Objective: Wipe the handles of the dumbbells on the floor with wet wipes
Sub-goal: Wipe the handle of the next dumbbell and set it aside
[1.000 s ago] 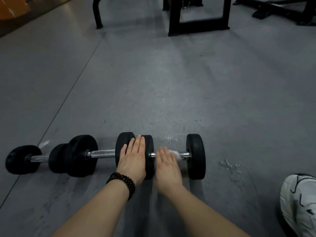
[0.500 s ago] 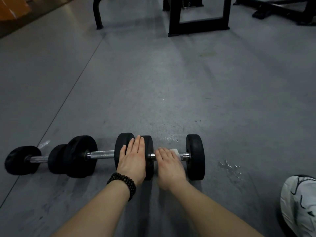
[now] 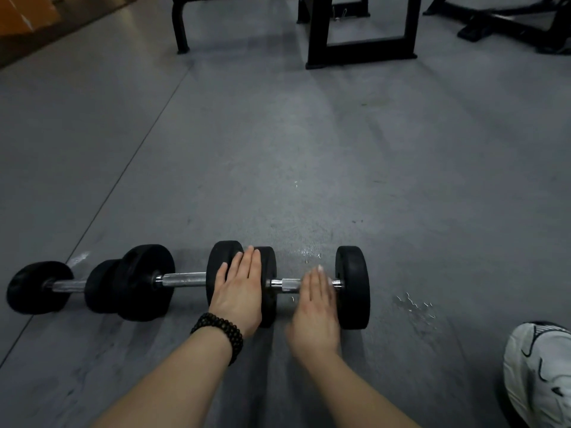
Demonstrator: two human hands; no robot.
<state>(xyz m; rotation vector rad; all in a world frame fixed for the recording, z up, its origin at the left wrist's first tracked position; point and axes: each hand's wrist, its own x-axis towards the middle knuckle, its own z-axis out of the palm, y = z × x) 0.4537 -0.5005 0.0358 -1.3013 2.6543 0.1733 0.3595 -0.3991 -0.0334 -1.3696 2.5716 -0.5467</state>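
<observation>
Right hand: the right hand [image 3: 315,307] lies flat on top of the right dumbbell's handle [image 3: 287,285], fingers straight and pressed together. It looks blurry. No wipe shows, so I cannot tell if one sits under the palm.
Left hand: the left hand [image 3: 239,293] rests flat, fingers together, on two black weights [image 3: 268,273] that sit side by side. It grips nothing. A bead bracelet [image 3: 221,333] goes round the wrist.
Where the handle is: right under the right hand's fingers, with a bare shiny bit poking out toward the left hand.
Which way it runs: its long line goes side to side, across the fingers, from the left hand's weight to the big end weight [image 3: 353,285] just past the right hand.
Nearer hand: the right hand, since it is touching the handle.
Next move, I think: rub sideways along the bar while the left hand stops it rolling.
Other dumbbells: two more handles [image 3: 183,279] lie beyond the left hand, in the same line on the floor [image 3: 278,149].
Close by: wet drops [image 3: 414,304] and a white shoe [image 3: 537,372] lie out past the right hand.
</observation>
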